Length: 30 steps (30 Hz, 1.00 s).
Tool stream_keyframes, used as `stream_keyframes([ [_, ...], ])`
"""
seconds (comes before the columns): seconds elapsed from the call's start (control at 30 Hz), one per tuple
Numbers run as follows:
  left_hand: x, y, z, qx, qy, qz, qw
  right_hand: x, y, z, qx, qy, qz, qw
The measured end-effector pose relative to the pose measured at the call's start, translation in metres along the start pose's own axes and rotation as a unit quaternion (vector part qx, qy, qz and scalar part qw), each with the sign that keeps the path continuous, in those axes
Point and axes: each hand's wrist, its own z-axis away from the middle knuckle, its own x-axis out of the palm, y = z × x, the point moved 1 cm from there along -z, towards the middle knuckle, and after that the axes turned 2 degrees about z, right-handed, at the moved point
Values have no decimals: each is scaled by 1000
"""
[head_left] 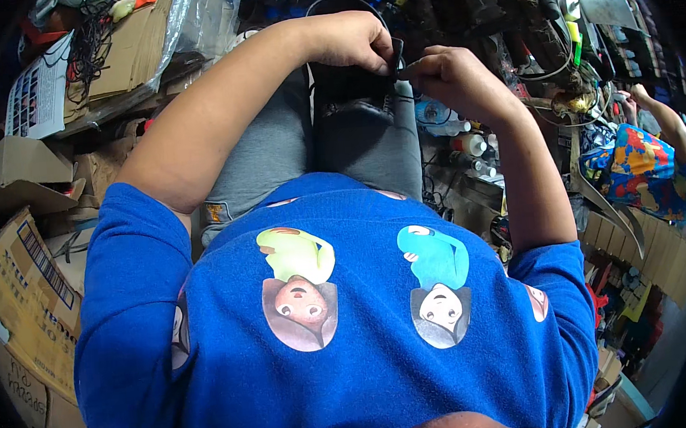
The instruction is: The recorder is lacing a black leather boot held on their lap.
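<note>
**Two hands pinch a small black thing over a crowded lap**

Nearest is a blue sweater with two cartoon pictures on it. It fills the low part of the view. Just past it are grey trousers, and a dark shoe or boot rests on the lap.

There is no bare table here. The room is packed with stuff on every side.

On the near left are brown cardboard boxes, stacked close to the sleeve. Farther left lie flat cardboard sheets, a printed paper and a tangle of black wires.

On the right, small bottles stand down low beside the knee. Farther right, another person in a bright patterned shirt sits with an arm raised.

At the far middle, the left hand and the right hand meet above the shoe. Both are closed tight, pinching a small black piece between the fingertips. What the piece is, I cannot tell.

Beyond the hands is a far heap of dark tools and cables.

Things crowd both arms. The only open room is the small gap over the lap.
</note>
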Motion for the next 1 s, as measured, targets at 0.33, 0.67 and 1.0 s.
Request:
stream_keyframes([
  [0.33,-6,5,-6,20,-54,-32,998,3,23,10,111,-15,-186,976],
  [0.67,-4,7,-19,12,-80,-14,997,1,33,0,86,-47,-194,976],
  [1.0,-2,0,-24,5,-90,26,996,16,53,1,76,-78,-294,950],
])
